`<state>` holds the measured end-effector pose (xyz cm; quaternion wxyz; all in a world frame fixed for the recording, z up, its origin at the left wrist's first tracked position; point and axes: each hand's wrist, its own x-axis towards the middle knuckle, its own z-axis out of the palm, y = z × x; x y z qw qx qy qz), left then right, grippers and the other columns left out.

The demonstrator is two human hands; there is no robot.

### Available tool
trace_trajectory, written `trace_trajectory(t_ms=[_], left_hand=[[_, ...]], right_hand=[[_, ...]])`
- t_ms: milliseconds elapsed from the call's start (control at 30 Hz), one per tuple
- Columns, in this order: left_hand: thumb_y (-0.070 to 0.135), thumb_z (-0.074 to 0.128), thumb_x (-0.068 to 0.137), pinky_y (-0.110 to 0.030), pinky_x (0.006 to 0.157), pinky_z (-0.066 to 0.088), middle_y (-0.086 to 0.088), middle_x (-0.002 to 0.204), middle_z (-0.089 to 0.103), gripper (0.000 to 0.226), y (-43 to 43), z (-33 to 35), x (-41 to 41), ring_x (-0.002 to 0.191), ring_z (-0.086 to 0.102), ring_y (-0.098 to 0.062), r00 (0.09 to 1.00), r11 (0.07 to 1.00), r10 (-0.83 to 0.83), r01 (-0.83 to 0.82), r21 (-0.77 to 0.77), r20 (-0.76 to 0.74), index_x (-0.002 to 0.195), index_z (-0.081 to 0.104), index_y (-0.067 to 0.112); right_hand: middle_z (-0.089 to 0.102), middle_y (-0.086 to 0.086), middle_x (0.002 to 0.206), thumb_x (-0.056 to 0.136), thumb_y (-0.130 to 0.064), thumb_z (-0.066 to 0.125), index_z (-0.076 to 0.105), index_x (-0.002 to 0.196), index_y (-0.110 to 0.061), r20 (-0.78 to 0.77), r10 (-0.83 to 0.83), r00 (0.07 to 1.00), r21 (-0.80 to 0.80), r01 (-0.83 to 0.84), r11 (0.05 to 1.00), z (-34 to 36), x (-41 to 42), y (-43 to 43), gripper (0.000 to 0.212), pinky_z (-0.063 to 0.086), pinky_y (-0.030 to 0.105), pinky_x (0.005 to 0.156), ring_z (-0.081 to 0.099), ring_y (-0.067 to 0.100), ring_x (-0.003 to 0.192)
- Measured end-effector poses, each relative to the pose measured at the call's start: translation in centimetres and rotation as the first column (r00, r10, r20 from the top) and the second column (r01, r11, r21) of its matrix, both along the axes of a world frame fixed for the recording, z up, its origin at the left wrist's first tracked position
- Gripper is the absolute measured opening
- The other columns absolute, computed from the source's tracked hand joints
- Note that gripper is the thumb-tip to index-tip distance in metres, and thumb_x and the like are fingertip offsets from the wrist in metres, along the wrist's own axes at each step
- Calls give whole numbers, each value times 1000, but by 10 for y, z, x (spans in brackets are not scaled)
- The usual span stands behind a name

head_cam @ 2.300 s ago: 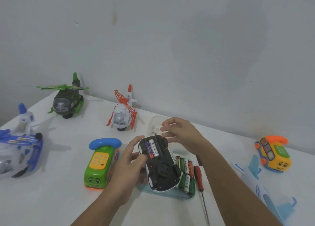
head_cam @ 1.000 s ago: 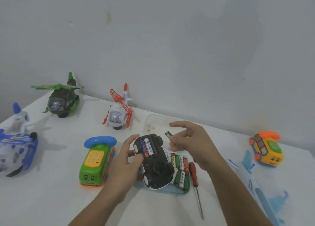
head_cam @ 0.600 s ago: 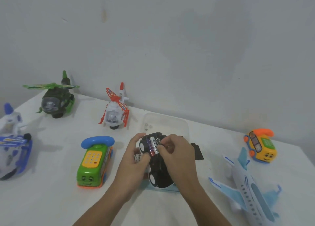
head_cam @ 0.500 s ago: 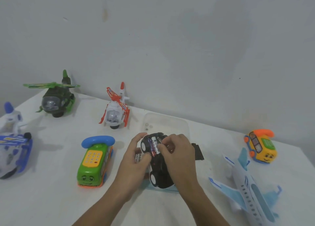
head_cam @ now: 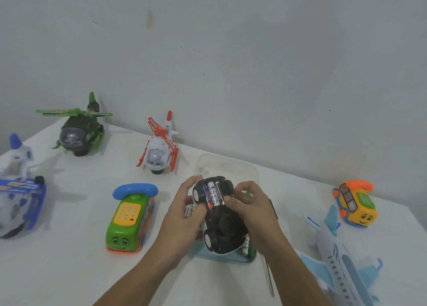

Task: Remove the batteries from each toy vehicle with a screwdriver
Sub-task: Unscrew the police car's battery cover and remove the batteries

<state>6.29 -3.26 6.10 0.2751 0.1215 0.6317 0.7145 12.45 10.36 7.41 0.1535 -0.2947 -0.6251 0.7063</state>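
Returned to the car (head_cam: 221, 227) your left hand (head_cam: 182, 215) grips, your right hand (head_cam: 251, 208) pinches its batteries (head_cam: 212, 194); pry them out next.

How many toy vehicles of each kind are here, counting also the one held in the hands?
Helicopters: 3 (green helicopter, red helicopter, blue helicopter)
Phone buses: 2 (green phone bus, yellow phone bus)
Airplane: 1
Car: 1 (black car)
Total: 7
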Motion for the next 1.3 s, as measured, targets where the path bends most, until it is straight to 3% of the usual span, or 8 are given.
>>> trace_trajectory(t_ms=[300,500,600,667,733,933,1200,1300], left_hand=[[1,49,96,-35,68,61,-1,109,66,60,2,-8,0,88,73,-20,999,999,-28,27,-32,-29,117,55,56],[2,47,98,-26,54,52,-5,101,65,54,5,-12,-2,67,65,-14,999,1000,-20,21,-18,49,117,56,51],[2,46,98,-27,53,52,-6,99,66,53,6,-14,-3,63,64,-11,998,1000,-15,17,-22,67,117,56,51],[2,46,98,-27,54,52,-6,98,67,54,5,-15,-4,65,64,-13,997,1000,-13,15,-25,78,116,56,52],[1,46,97,-26,53,51,-6,97,68,55,5,-15,-4,64,63,-14,996,1000,-15,17,-25,84,115,57,52],[2,46,98,-25,50,50,-8,102,68,53,3,-13,-5,61,64,-12,996,999,-30,32,-19,89,117,56,51],[1,46,98,-23,49,50,-8,101,67,52,4,-10,-6,57,65,-9,995,999,-40,41,-5,87,118,56,48],[2,46,99,-23,49,50,-7,101,66,51,4,-9,-5,56,65,-8,995,999,-43,44,-9,86,119,55,48]], right_hand=[[72,6,102,79,2,73,65,102,-11,74,-28,997,45,24,999,-1,-2,4,28,56,25,60,72,17,76],[72,8,96,83,-7,72,64,99,-5,96,100,990,-17,-99,995,2,-2,24,18,56,33,61,69,23,79],[71,12,96,92,-8,62,65,91,-7,131,-18,991,168,-4,986,5,-4,52,4,58,30,62,70,21,75],[69,13,96,94,-4,55,65,90,-11,207,-204,957,443,95,892,0,-3,75,13,58,33,68,67,19,71],[67,10,105,94,-2,49,65,96,-13,337,-295,894,672,-9,741,-7,0,93,20,55,33,74,65,21,81],[55,6,136,90,3,52,59,131,-15,707,-197,680,646,-506,572,-33,-4,113,45,44,23,90,55,22,119],[60,5,105,87,-6,65,67,92,-13,623,-254,740,707,-393,588,-42,-1,122,9,38,21,76,50,15,88],[55,2,94,88,1,57,57,79,-14,642,-260,722,691,-396,605,-39,1,123,18,39,23,74,51,17,87]])
